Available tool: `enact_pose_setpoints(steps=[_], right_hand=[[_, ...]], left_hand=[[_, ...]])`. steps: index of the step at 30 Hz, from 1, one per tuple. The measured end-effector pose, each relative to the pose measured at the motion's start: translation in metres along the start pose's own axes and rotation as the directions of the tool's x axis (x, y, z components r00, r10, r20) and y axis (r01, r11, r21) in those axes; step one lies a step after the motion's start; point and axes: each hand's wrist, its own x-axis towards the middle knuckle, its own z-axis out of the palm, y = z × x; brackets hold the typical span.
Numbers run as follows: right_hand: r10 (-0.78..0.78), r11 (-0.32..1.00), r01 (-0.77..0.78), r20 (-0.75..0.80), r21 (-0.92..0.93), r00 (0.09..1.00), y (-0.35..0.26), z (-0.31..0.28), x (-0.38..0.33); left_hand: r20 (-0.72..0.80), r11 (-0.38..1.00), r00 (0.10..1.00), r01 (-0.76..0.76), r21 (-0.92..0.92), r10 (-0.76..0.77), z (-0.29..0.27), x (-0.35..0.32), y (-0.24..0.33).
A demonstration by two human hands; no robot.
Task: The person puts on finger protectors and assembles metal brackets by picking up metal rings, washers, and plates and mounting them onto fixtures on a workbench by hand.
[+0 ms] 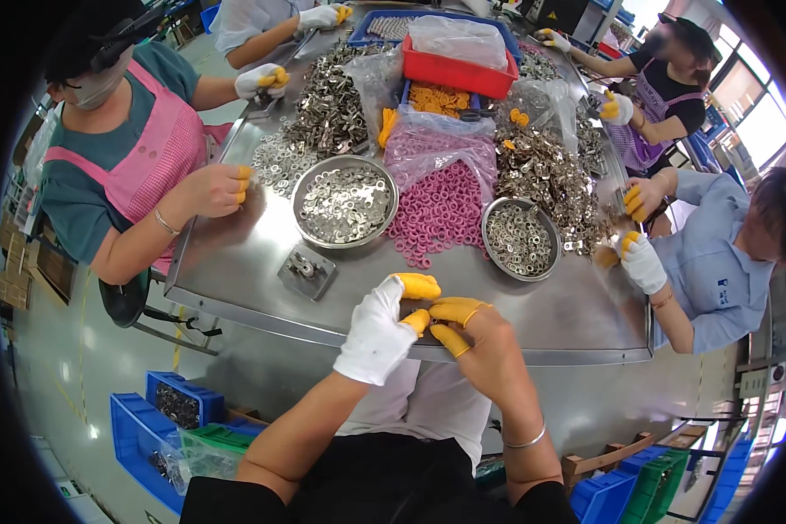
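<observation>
Close together at the near edge of the steel table (244, 258), my two hands meet over something small and dark, mostly hidden by the fingers. My left hand (377, 334) wears a white glove with yellow fingertips and is closed in a pinch. My right hand (483, 339), bare but for yellow finger covers, also pinches at the same spot. Just beyond them lie a heap of pink rings (437, 205) and a steel bowl of small metal rings (521, 239). To the left of my hands sits a metal block fixture (306, 272).
A larger bowl of flat metal washers (344, 202) stands left of the pink rings. Piles of metal clips (332, 109) and a red bin (457, 70) lie farther back. Several co-workers sit along both sides. Blue crates (140, 437) stand on the floor at left.
</observation>
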Motion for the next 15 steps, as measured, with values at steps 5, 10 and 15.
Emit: enact_pose_setpoints(steps=[5,10,15], right_hand=[[-0.056,0.989,0.057,0.011,-0.135,0.998,0.000,-0.001,0.000],[-0.105,0.991,0.099,-0.054,-0.095,0.993,-0.011,0.000,0.002],[-0.306,0.939,0.280,-0.117,-0.199,0.945,0.004,0.035,0.008]], left_hand=[[-0.129,0.963,0.960,-0.232,0.140,0.250,-0.031,-0.005,0.017],[-0.302,0.467,0.641,-0.101,0.878,0.706,-0.104,-0.003,0.025],[-0.463,0.625,0.768,0.105,0.773,0.444,-0.093,-0.005,-0.017]])
